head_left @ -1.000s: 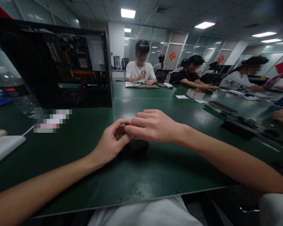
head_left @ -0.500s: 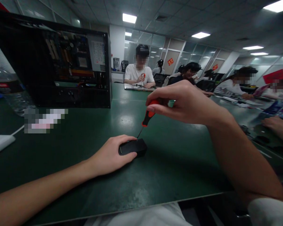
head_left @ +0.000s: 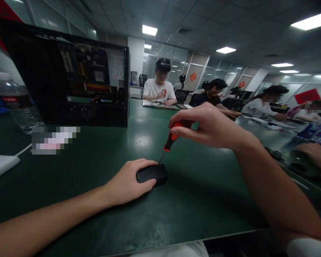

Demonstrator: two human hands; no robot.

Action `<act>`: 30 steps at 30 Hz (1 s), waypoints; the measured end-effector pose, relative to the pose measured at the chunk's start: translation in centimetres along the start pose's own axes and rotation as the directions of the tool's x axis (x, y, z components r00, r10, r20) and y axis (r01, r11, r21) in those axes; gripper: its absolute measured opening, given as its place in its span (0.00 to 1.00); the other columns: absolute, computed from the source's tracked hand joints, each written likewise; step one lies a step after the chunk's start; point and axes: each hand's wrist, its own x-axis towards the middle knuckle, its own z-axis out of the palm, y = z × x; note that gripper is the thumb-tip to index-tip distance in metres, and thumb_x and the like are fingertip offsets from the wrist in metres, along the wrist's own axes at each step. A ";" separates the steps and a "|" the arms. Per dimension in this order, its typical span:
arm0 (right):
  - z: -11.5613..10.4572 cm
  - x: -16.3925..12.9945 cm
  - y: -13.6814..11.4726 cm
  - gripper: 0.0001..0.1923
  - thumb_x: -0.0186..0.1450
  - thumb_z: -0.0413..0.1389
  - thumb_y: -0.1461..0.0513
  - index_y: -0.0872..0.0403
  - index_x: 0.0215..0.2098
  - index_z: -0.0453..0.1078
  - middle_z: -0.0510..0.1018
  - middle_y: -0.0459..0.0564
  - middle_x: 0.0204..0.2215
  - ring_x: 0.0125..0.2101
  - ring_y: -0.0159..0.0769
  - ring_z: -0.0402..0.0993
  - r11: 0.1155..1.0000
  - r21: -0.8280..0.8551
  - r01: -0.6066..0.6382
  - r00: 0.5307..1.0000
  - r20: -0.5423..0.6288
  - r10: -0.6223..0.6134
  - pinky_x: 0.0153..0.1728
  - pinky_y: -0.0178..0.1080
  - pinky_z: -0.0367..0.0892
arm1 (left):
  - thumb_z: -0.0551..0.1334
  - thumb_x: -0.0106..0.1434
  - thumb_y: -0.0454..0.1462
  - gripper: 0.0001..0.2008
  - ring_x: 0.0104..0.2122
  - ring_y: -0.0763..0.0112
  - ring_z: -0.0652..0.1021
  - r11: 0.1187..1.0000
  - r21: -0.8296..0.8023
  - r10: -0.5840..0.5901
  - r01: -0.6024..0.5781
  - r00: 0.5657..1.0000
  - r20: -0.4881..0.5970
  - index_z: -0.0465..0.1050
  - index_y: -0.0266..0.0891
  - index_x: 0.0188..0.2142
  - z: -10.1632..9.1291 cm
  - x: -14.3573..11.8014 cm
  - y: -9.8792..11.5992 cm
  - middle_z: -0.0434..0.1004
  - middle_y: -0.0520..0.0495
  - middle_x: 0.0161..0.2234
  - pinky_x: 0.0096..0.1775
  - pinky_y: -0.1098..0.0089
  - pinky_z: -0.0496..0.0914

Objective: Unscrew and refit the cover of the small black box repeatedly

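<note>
My left hand (head_left: 132, 184) grips a small black box-like device (head_left: 152, 175) on the green tabletop, thumb along its near side and fingers along the far side. In my right hand (head_left: 203, 125) is a red and black screwdriver (head_left: 171, 141), held by its handle and tilted. The thin shaft points down, and its tip meets the far top edge of the black device close to my left fingertips. What lies under the tip is too small to make out.
An opened black computer case (head_left: 96, 110) stands at the left, with a plastic bottle (head_left: 18, 103) beside it. A white device with a cable (head_left: 2, 166) lies at the left edge. A person (head_left: 160, 85) works across the green table (head_left: 117, 228); several others sit at the right.
The view has tilted slightly upward, so things sit lower in the picture. The screwdriver tip has come down onto the black device's edge. Both hands keep their grips.
</note>
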 end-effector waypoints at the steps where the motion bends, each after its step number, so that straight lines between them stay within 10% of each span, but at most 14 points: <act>1: 0.0 0.0 0.0 0.13 0.71 0.55 0.56 0.57 0.39 0.76 0.76 0.44 0.24 0.22 0.24 0.65 1.000 0.006 0.007 1.000 -0.003 -0.007 0.24 0.30 0.57 | 0.65 0.60 0.35 0.19 0.46 0.59 0.82 1.000 -0.002 0.001 -0.001 1.000 0.002 0.78 0.40 0.52 0.0 0.0 0.0 0.84 0.46 0.48 0.50 0.63 0.75; 30: 0.4 0.9 -2.0 0.11 0.71 0.55 0.56 0.56 0.44 0.68 0.76 0.45 0.28 0.24 0.27 0.66 0.998 0.060 -0.036 0.979 0.201 0.024 0.26 0.32 0.56 | 0.70 0.55 0.38 0.27 0.47 0.60 0.80 0.997 0.077 -0.010 0.003 0.996 0.083 0.74 0.40 0.55 -1.6 -0.9 -1.1 0.81 0.47 0.50 0.49 0.65 0.72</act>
